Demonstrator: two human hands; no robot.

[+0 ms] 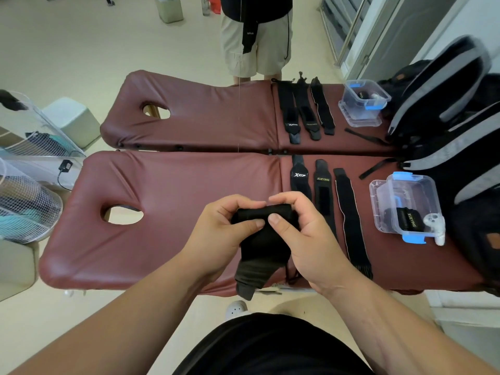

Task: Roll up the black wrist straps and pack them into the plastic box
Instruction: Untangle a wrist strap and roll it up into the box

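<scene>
With the grip of my left hand [230, 223] and right hand [300, 231] pinched on the black fabric wrist strap [259, 247] above the maroon padded massage bed [176, 185], I'm mid-roll; next I'd wind its 6 o'clock tail tight for the clear blue-clipped plastic box [416, 185] at 3 o'clock.

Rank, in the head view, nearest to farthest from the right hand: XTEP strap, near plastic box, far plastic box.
1. XTEP strap, just past the right hand.
2. Near plastic box, to its right.
3. Far plastic box, top right.
</scene>
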